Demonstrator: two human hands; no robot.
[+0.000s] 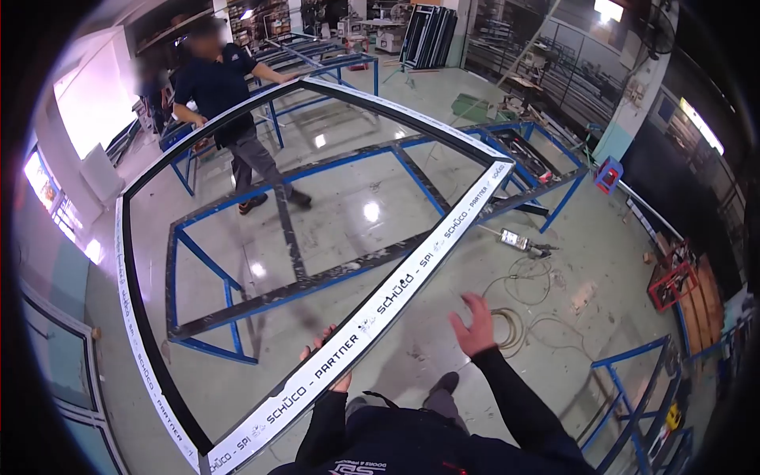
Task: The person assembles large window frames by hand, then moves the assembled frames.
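step: judged as a two-person carry or placing of a large window frame [412, 273] over the blue steel stand [233, 317]; cannot tell if it rests on the stand or hangs clear of it
left hand [331, 362]: wrapped round the near rail from below, fingers curled over the inner edge, carrying this end
right hand [473, 326]: off the frame, fingers spread wide, holding nothing, just beside the near rail on its outer side
co-worker [222, 87]: stands at the far end, one hand on the far rail near a corner, the other low on the left side rail
next move calls for: probably a second grip on the near rail, with the right hand set well apart from the left so the long side doesn't twist, and both ends kept level with the co-worker
frame look: dark aluminium profile, rectangular, no glass in it; white protective tape printed SCHÜCO - SPI - PARTNER along the near and left rails; lies roughly flat, near-left corner at the bottom edge of view
frame position: spans from the wearer's waist to the co-worker, across the stand
floor clutter: power tool [522, 241] and looped cable [514, 317] right of the frame, near the feet; trip risk if stepping that way
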